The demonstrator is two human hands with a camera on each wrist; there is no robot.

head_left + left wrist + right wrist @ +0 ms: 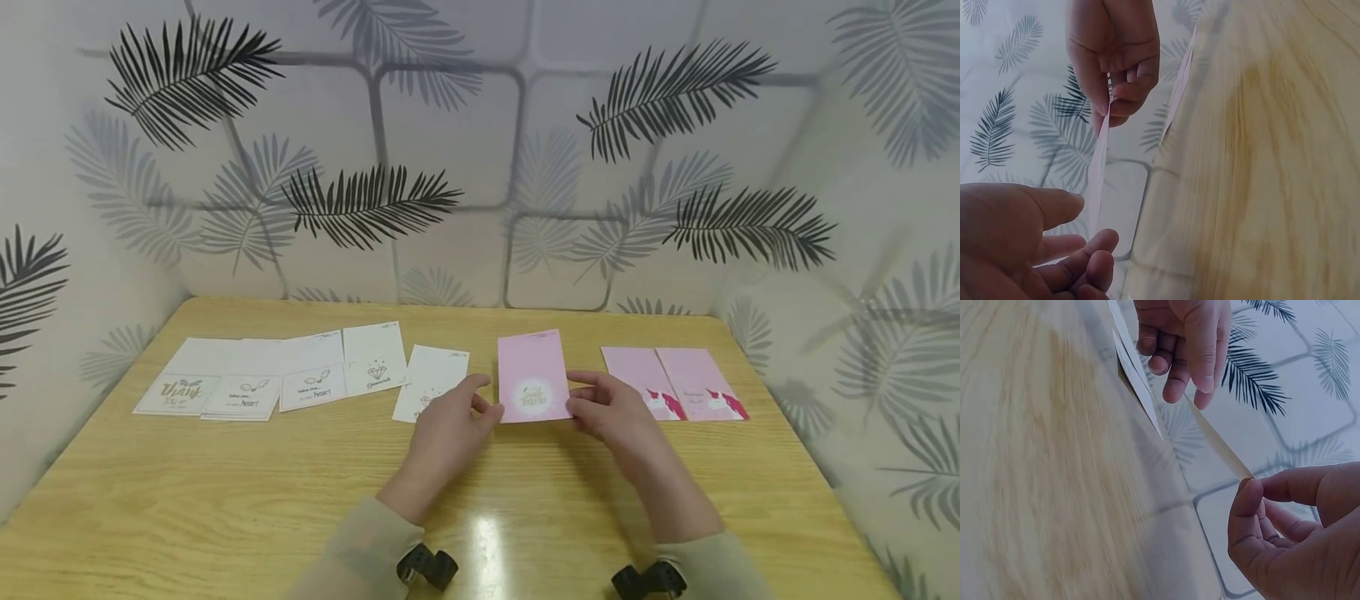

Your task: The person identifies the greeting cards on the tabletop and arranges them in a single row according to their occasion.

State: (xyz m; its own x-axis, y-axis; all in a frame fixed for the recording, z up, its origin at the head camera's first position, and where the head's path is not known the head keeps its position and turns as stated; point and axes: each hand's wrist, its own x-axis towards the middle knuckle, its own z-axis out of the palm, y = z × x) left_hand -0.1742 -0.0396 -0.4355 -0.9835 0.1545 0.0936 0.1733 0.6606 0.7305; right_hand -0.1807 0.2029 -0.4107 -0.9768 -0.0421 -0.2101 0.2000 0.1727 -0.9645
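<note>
A pink card with a white glowing patch and gold lettering is held up off the table. My right hand pinches its right edge between thumb and fingers, as the right wrist view also shows. At the card's left edge is my left hand, its thumb and fingers apart in the left wrist view and not closed on the card. Seen nearly edge-on there, the pink card runs from the right hand down to the left. Behind the left hand lies a white card with a diamond drawing, partly hidden by it.
To the left, several white cards lie overlapping in a row, some printed "heart", one "Thank you". Two pink unicorn cards lie at the right, the nearer partly behind my right hand. A leaf-patterned cloth hangs behind the wooden table.
</note>
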